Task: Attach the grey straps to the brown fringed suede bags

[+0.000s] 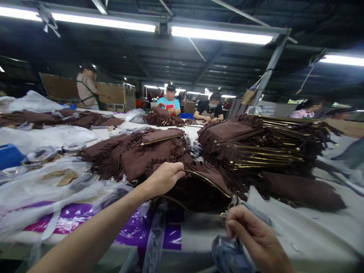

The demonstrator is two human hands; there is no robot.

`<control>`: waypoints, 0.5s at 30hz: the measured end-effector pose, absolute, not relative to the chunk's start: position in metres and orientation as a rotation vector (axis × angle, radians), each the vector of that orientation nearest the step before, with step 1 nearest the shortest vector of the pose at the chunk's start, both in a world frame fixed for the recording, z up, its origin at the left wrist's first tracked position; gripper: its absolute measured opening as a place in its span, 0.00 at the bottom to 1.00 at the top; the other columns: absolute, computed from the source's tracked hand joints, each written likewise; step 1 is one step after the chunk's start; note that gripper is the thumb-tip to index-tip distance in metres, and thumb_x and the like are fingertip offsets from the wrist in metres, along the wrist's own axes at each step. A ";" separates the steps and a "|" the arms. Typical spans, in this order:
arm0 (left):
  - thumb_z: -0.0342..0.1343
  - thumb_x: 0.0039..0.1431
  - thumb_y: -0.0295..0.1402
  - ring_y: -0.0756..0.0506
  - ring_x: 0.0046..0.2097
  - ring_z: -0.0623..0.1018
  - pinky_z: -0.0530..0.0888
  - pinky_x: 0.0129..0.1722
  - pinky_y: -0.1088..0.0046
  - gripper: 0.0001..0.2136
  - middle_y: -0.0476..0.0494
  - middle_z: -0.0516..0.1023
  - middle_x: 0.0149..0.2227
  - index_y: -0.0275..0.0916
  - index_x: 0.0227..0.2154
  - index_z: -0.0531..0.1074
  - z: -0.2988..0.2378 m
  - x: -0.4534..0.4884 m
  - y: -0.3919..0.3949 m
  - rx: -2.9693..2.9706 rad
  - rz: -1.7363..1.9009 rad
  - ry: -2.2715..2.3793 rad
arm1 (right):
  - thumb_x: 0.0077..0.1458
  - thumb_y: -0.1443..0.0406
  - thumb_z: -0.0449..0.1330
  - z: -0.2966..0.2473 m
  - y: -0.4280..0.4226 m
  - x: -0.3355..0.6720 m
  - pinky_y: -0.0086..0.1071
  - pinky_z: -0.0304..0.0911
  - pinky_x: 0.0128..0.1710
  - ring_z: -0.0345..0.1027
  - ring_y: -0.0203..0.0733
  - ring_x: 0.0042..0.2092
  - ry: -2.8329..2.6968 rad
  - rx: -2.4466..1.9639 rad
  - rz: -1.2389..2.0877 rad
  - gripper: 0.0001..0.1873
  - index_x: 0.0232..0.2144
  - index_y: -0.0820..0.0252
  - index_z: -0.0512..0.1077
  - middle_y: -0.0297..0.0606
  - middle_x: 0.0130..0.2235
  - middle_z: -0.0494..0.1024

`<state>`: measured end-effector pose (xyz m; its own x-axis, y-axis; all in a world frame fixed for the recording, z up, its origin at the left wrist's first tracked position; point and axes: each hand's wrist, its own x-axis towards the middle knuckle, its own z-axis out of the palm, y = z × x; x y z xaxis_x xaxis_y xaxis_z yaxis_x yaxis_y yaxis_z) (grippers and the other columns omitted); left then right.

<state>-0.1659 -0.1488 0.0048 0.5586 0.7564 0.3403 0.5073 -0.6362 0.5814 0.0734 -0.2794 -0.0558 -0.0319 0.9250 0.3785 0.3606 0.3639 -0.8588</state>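
A dark brown fringed bag gapes toward me at the table's front, its gold zipper parted and its inside in shadow. My left hand is closed on the upper left rim of the bag, thumb and fingers pinched together. At the bag's right end my right hand is closed too, fingertips pinched by a small gold metal clip. Whether the clip is hooked to the bag I cannot tell. Below those fingers hangs a bundle in bluish-grey wrapping, its contents unclear.
A tall stack of brown bags with gold zippers stands at right, a lower pile behind my left hand. Clear plastic and shiny purple sheeting cover the left. Across the table sit two people.
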 end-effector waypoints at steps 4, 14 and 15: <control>0.48 0.62 0.33 0.51 0.29 0.63 0.59 0.29 0.76 0.11 0.55 0.64 0.24 0.38 0.23 0.64 0.005 -0.173 -0.154 2.300 0.805 0.950 | 0.64 0.57 0.53 -0.059 -0.278 0.056 0.26 0.61 0.23 0.64 0.36 0.23 -1.744 -1.138 0.634 0.16 0.26 0.55 0.67 0.31 0.22 0.70; 0.47 0.62 0.34 0.51 0.29 0.62 0.60 0.29 0.77 0.11 0.55 0.61 0.25 0.38 0.25 0.63 -0.010 -0.177 -0.155 2.129 0.793 0.896 | 0.56 0.77 0.49 -0.099 -0.252 0.032 0.28 0.66 0.26 0.76 0.42 0.34 -2.344 -1.513 -0.344 0.14 0.34 0.55 0.68 0.46 0.57 0.72; 0.47 0.62 0.34 0.51 0.29 0.62 0.60 0.29 0.77 0.11 0.54 0.62 0.25 0.38 0.25 0.63 -0.007 -0.177 -0.152 2.145 0.803 0.898 | 0.55 0.77 0.48 -0.101 -0.248 0.033 0.28 0.64 0.23 0.75 0.41 0.31 -2.368 -1.522 -0.381 0.15 0.34 0.55 0.68 0.47 0.55 0.73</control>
<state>-0.1768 -0.1519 -0.0073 0.5737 0.7714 0.2754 0.3600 -0.5395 0.7611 0.0326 -0.2484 -0.1012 -0.3935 0.8334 0.3880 0.9131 0.4033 0.0598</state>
